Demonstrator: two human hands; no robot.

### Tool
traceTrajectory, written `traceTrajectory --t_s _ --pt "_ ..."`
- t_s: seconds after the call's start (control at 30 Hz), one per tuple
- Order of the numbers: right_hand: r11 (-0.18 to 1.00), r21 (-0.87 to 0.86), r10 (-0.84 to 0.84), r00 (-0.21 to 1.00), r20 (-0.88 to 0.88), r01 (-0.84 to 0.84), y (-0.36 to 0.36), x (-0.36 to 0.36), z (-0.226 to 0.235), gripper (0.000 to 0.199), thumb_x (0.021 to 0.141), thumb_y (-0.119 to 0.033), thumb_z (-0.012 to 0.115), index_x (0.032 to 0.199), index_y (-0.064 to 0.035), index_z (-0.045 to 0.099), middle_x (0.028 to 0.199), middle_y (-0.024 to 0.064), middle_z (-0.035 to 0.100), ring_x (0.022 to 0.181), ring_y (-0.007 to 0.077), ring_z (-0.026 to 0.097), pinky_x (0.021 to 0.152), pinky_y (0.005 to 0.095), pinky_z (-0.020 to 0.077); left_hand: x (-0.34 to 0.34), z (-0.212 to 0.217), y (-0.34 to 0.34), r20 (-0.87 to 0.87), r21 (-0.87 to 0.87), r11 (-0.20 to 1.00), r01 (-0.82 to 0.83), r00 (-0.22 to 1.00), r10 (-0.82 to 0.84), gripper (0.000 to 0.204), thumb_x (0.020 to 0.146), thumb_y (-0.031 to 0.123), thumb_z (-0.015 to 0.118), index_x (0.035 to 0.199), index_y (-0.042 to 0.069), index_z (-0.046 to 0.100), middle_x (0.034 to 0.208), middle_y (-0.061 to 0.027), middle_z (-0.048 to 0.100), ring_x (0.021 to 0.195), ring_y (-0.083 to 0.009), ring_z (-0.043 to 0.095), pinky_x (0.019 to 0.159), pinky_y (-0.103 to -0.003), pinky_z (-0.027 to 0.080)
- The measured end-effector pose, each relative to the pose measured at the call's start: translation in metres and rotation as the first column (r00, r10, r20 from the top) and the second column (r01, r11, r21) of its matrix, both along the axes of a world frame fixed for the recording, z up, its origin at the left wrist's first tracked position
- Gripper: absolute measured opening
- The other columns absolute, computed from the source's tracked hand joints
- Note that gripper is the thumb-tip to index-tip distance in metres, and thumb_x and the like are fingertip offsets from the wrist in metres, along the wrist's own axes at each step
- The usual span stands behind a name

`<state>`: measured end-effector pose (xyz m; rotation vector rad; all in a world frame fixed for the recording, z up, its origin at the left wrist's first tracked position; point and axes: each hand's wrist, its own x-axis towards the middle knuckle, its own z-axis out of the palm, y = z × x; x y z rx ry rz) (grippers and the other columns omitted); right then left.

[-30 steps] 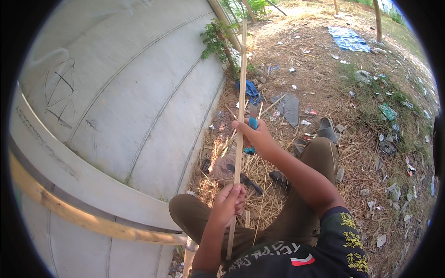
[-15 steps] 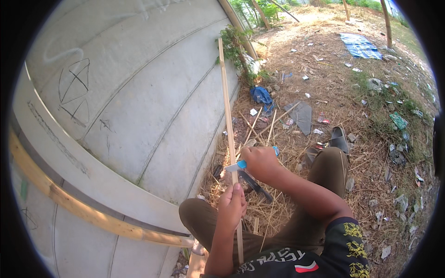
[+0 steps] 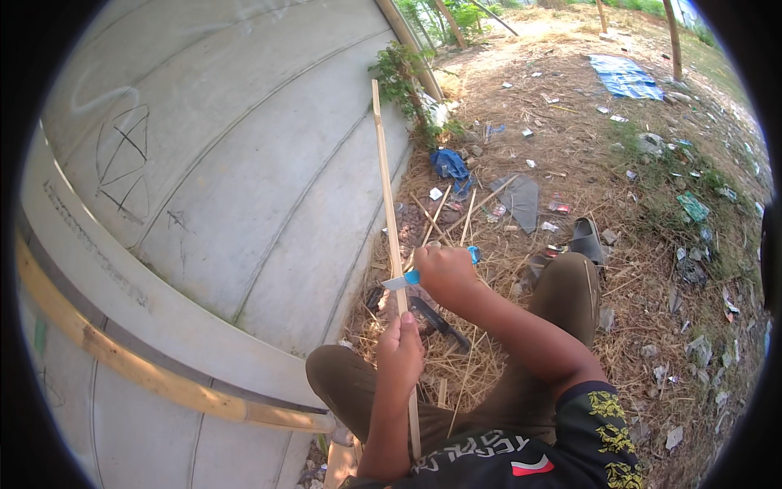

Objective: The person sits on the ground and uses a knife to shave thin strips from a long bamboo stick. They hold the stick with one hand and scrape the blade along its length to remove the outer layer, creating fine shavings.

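My left hand (image 3: 400, 352) is closed around a long, thin bamboo strip (image 3: 388, 194), which rises from my lap toward the shrub by the wall. Just above that grip, the blade of a blue-handled knife (image 3: 398, 282) lies across the strip and touches it. My right hand (image 3: 445, 275) wraps round the knife's handle, whose blue end sticks out past the fingers. On the straw under my hands lies a dark, curved blade-like tool (image 3: 440, 323).
A grey concrete wall (image 3: 269, 204) stands close on my left, with a bamboo pole (image 3: 155, 371) along it. Thin cut sticks (image 3: 438, 216), a blue plastic bag (image 3: 450, 165) and a grey sandal (image 3: 586, 240) lie ahead on straw-covered ground. A blue-and-white sheet (image 3: 626, 77) is farther off.
The view has shifted slightly, so the whole scene sits a little further left. Both hands keep their grips, and the knife stays on the strip just above my left hand.
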<state>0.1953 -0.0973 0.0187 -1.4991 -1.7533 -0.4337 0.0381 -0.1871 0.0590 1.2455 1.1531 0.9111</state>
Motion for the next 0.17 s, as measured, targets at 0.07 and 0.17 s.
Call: traceTrajectory --t_s 0.07,0.17 --pt "1.0 0.013 -0.008 1.0 0.017 0.008 -0.0012 0.0027 0.0009 0.011 0.076 -0.014 0.064 0.075 -0.007 0.055 0.069 0.0089 0.063 0.056 0.0265 0.066 0.047 0.0385 0.0488 0.0013 0.0007 0.0001 -0.001 -0.009 1.0 0.003 1.0 -0.003 0.031 0.108 0.033 0.044 0.087 0.011 0.047 0.06 0.0057 0.033 0.043 -0.0036 0.028 0.038 -0.022 0.023" --pt "1.0 -0.005 -0.01 1.0 0.018 0.01 0.0021 0.0031 0.0015 0.012 0.076 -0.014 0.065 0.076 -0.0069 0.055 0.069 0.0093 0.063 0.056 0.0266 0.066 0.047 0.0381 0.0487 0.0035 -0.0013 0.0005 -0.012 -0.013 1.0 0.004 1.0 -0.004 0.031 0.108 0.033 0.044 0.087 0.01 0.047 0.06 0.0056 0.034 0.043 -0.0036 0.028 0.038 -0.022 0.023"
